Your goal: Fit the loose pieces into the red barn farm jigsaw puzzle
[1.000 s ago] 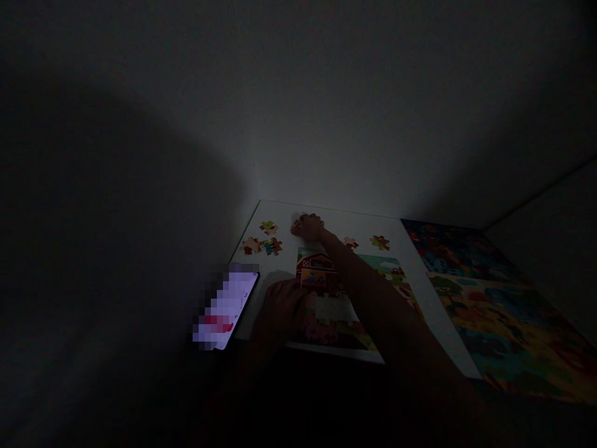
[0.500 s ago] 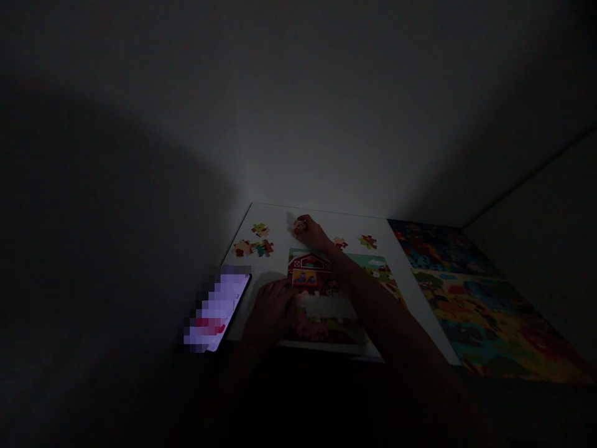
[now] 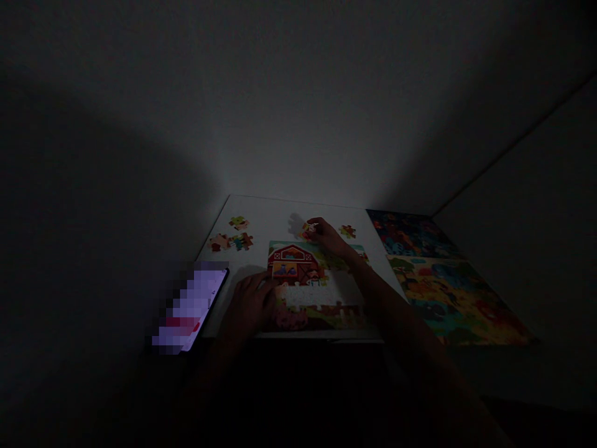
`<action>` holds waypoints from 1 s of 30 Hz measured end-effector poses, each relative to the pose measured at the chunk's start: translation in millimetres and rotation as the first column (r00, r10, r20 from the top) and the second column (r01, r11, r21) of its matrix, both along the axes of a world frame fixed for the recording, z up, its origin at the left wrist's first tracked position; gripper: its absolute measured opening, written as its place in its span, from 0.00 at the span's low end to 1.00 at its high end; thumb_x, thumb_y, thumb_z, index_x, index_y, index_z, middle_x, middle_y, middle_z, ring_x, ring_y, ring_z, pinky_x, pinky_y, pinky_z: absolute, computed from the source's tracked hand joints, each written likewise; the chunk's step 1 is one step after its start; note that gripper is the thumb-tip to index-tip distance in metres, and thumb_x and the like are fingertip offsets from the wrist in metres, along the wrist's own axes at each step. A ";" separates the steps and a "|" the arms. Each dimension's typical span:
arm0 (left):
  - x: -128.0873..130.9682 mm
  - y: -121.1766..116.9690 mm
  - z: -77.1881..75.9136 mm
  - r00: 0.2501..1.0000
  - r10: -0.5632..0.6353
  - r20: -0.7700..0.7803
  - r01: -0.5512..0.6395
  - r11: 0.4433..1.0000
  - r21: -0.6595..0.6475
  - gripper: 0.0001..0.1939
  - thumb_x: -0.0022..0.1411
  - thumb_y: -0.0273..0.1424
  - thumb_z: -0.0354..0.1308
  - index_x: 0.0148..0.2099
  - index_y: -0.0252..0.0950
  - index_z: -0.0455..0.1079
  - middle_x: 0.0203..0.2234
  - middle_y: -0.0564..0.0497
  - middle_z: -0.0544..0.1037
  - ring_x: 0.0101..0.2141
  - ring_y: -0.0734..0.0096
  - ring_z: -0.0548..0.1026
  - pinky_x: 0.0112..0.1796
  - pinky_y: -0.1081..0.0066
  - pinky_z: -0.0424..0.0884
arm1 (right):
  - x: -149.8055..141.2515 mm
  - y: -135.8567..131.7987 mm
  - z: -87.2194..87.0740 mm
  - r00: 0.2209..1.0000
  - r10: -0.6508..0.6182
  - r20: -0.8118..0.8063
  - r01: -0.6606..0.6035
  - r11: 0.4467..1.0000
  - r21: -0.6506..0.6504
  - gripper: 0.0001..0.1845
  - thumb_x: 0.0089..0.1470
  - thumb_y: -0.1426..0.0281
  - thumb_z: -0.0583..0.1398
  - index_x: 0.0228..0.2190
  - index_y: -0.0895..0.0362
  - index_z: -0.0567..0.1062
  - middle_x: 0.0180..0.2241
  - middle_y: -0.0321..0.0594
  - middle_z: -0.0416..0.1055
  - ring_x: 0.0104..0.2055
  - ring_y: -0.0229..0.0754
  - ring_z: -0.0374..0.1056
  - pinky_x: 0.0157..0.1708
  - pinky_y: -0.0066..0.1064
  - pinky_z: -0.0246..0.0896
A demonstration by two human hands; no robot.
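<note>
The scene is very dark. A half-built farm jigsaw [image 3: 308,292] with a red barn lies on a white board [image 3: 270,214]. My right hand [image 3: 326,235] reaches over the puzzle's far edge with its fingers pinched on a small puzzle piece [image 3: 308,230]. At the puzzle's near left corner rests my left hand [image 3: 249,305], fingers lying against the puzzle's edge and holding nothing. Loose pieces lie on the board at the far left [image 3: 232,236], and one [image 3: 347,231] sits just right of my right hand.
A lit phone [image 3: 189,308] leans at the board's left edge, close to my left hand. A colourful picture sheet [image 3: 443,286] lies to the right of the board. A plain wall rises right behind the board.
My right hand has drawn back from the board's far edge toward the puzzle's top edge, a piece pinched in its fingers. The camera has turned, shifting everything left in view. My left hand stays put.
</note>
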State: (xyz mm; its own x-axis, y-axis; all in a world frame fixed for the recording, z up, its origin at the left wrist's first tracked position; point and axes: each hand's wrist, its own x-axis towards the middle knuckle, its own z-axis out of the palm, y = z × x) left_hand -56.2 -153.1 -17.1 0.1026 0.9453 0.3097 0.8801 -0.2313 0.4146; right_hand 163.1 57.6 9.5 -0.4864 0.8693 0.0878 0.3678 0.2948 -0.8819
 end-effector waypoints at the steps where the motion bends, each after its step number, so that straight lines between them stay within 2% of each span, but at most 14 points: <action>1: 0.0 0.2 -0.2 1.000 -0.002 0.001 0.002 1.000 -0.004 0.19 0.64 0.26 0.51 0.53 0.43 0.75 0.53 0.46 0.75 0.53 0.56 0.72 0.54 0.52 0.68 | 7.3 -5.0 1.0 1.000 0.012 -0.008 -0.012 1.000 -0.009 0.22 0.54 0.58 0.59 0.48 0.53 0.66 0.35 0.35 0.70 0.36 0.39 0.68 0.34 0.29 0.64; 5: 0.2 0.1 -0.1 1.000 -0.009 0.006 0.009 1.000 0.002 0.19 0.65 0.27 0.50 0.54 0.42 0.75 0.54 0.46 0.75 0.53 0.56 0.71 0.55 0.53 0.66 | 41.2 -27.0 4.0 0.999 0.049 -0.017 -0.050 0.997 -0.056 0.21 0.53 0.58 0.60 0.47 0.53 0.68 0.35 0.36 0.71 0.35 0.40 0.68 0.35 0.30 0.64; 11: 0.1 -0.3 0.5 1.000 -0.007 -0.008 0.007 1.000 0.012 0.18 0.66 0.29 0.48 0.52 0.43 0.75 0.54 0.47 0.75 0.52 0.57 0.72 0.54 0.53 0.68 | 81.7 -58.9 8.4 0.999 -0.010 0.034 0.015 0.991 -0.135 0.22 0.54 0.56 0.62 0.47 0.53 0.70 0.32 0.35 0.70 0.32 0.40 0.68 0.32 0.31 0.63; 16: -3.2 0.2 -2.8 0.999 -0.008 -0.038 0.010 0.999 0.032 0.19 0.67 0.31 0.47 0.53 0.42 0.75 0.53 0.46 0.76 0.52 0.56 0.72 0.53 0.53 0.68 | 87.1 -76.2 5.3 0.997 -0.008 -0.076 -0.007 0.981 -0.196 0.22 0.53 0.59 0.63 0.48 0.52 0.69 0.35 0.37 0.73 0.39 0.43 0.71 0.39 0.35 0.66; 22: -7.1 0.7 -5.9 0.996 -0.039 -0.078 0.043 0.998 0.050 0.18 0.69 0.37 0.47 0.53 0.42 0.75 0.54 0.45 0.75 0.53 0.55 0.72 0.53 0.53 0.68 | 89.0 -81.2 0.9 0.990 0.017 -0.140 -0.047 0.975 -0.216 0.18 0.53 0.62 0.64 0.46 0.53 0.72 0.35 0.36 0.71 0.38 0.41 0.69 0.40 0.35 0.64; 25: -7.7 0.4 -5.7 0.994 -0.045 -0.101 0.050 0.998 0.048 0.18 0.69 0.39 0.48 0.53 0.43 0.76 0.55 0.45 0.74 0.53 0.54 0.72 0.53 0.53 0.68 | 90.8 -80.8 -1.8 0.994 0.059 -0.095 -0.078 0.975 -0.208 0.18 0.52 0.64 0.65 0.45 0.54 0.73 0.36 0.36 0.71 0.37 0.41 0.68 0.39 0.34 0.64; 30: -8.1 -0.8 -2.9 0.992 -0.060 -0.113 0.062 0.998 0.011 0.19 0.69 0.39 0.47 0.54 0.43 0.75 0.55 0.45 0.74 0.54 0.53 0.71 0.54 0.52 0.68 | 90.5 -79.8 -6.3 0.994 0.098 0.046 -0.093 0.990 -0.109 0.15 0.53 0.65 0.63 0.43 0.55 0.75 0.32 0.35 0.71 0.33 0.39 0.65 0.34 0.31 0.61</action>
